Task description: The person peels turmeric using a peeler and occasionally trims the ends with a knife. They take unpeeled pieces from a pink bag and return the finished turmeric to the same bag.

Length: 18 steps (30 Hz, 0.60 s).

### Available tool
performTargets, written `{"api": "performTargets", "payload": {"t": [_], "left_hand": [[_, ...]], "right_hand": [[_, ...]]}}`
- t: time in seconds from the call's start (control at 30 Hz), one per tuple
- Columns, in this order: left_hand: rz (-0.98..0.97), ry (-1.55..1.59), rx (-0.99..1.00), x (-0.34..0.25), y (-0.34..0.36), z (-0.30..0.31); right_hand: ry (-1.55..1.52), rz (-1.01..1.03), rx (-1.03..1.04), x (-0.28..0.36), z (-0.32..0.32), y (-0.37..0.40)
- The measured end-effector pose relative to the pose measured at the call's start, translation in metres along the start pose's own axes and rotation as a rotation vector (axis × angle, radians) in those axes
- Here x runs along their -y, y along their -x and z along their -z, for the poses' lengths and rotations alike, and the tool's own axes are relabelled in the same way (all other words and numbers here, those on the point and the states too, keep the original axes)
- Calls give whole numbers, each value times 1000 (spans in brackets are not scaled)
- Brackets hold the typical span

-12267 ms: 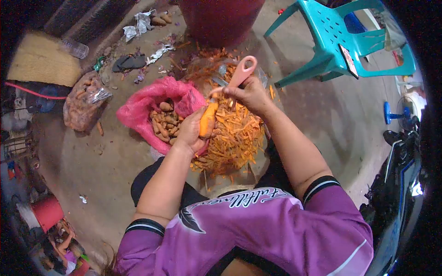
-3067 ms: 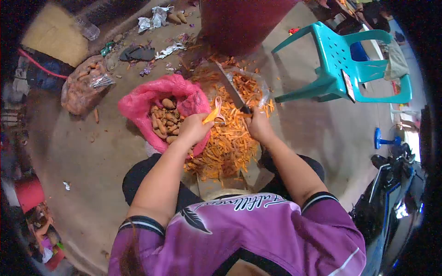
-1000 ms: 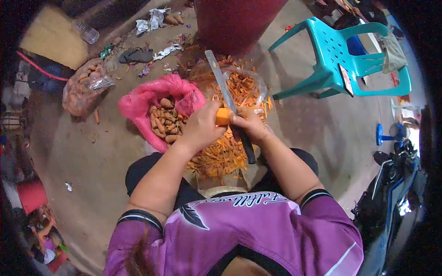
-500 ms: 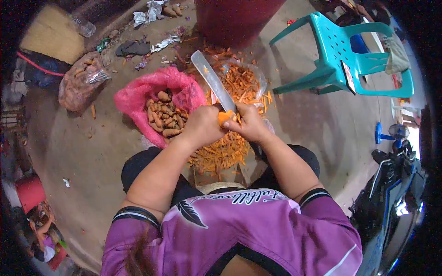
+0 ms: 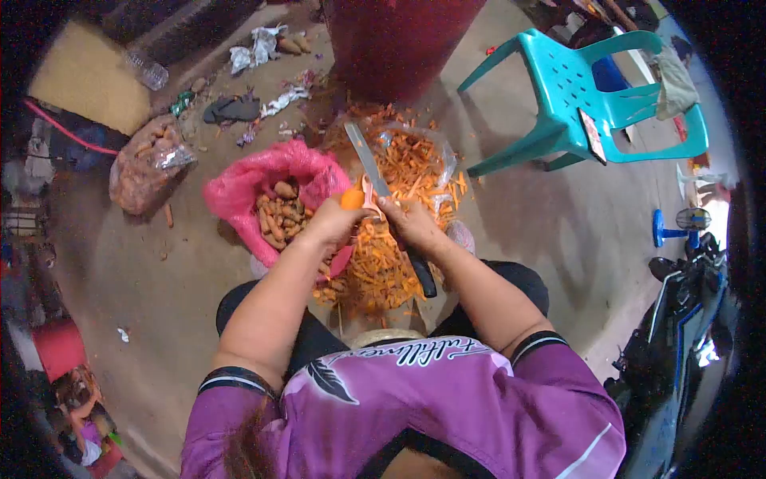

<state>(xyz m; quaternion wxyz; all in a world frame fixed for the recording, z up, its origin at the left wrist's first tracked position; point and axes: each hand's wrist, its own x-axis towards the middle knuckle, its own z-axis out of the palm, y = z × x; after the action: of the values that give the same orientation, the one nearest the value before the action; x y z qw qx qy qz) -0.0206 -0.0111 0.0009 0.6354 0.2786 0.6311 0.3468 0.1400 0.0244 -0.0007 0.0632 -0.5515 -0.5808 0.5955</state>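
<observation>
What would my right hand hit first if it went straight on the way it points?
Probably the peeled orange root in your left hand. The pink peeler shows between that and your right hand but may lie lower; depth is unclear.

A grey-brown floor [image 5: 175, 295] carries a broad heap of orange peelings [image 5: 379, 271], with an open pink sack [image 5: 231, 191] just beside it. A clear bag [image 5: 148, 172] of roots sits farther left, near a dark slipper [image 5: 231, 109] and crumpled wrappers [image 5: 263, 49]. A teal chair [image 5: 550, 92] and dark red container [image 5: 399, 48] stand beyond.
</observation>
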Motion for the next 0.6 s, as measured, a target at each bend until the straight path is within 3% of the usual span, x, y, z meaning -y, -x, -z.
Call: {"api": "performTargets", "payload": {"t": [0.1, 0.13, 0.17, 0.2, 0.23, 0.33, 0.43, 0.5, 0.53, 0.57, 0.6], "left_hand": [[12, 237, -84, -48, -36, 20], [-51, 337, 89, -89, -43, 32], [-184, 499, 178, -134, -52, 34], [-395, 531, 183, -184, -37, 29], [-632, 440, 334, -224, -43, 37], [-673, 458, 395, -291, 30, 19], [-730, 308, 267, -267, 47, 27], [-680, 241, 165, -220, 39, 49], [-683, 131, 105, -179, 0, 88], [-577, 161, 25, -143, -13, 112], [-473, 192, -50, -108, -23, 132]], "right_hand": [[-75, -82, -60, -4, 5, -4], [-145, -59, -54, 0, 6, 1], [-130, -49, -57, 2, 8, 3], [-115, -42, -59, 4, 9, 4], [-98, -35, -60, 4, 11, 5], [-103, -75, -71, 2, 13, -1], [-146, -127, -130, -17, 9, -23], [-171, -172, -148, -11, 11, -19], [-175, -134, -183, -34, 10, -35], [-181, -89, -224, -54, 6, -50], [-233, -170, -229, -42, 0, -39]]}}
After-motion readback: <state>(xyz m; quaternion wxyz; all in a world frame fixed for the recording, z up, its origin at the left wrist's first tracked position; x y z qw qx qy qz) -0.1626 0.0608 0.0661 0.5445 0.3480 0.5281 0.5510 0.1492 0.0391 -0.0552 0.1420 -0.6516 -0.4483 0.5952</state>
